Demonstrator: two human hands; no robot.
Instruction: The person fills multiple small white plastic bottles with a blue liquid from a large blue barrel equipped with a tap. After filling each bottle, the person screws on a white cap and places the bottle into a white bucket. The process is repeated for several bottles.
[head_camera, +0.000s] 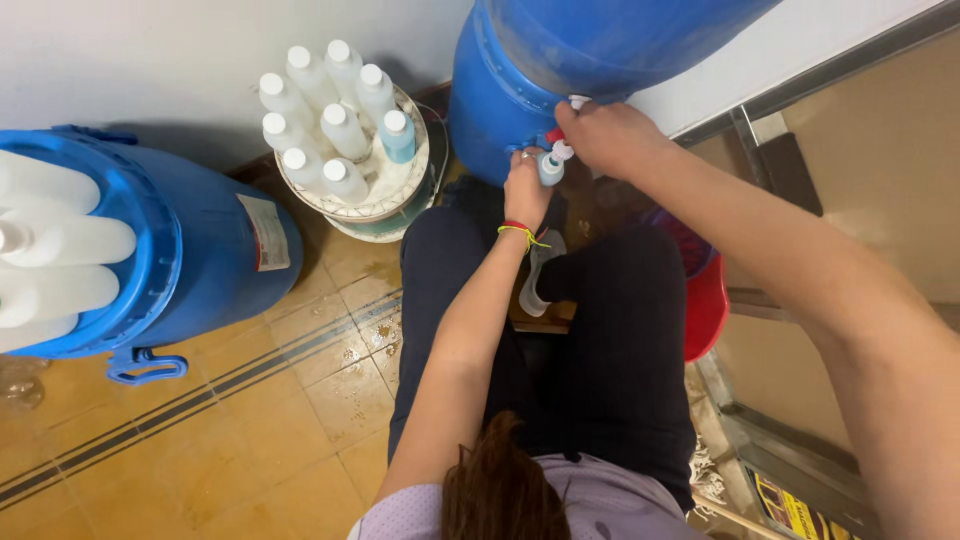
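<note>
- While we sit at the blue drum (500, 100), our left hand (524, 190) grips a small bottle (550, 168) under its tap (560, 140).
- Our right hand (612, 135) closes on that tap.

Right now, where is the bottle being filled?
In the head view, top centre: the bottle is in the left hand, under the tap of the blue drum, beside the right hand.
</note>
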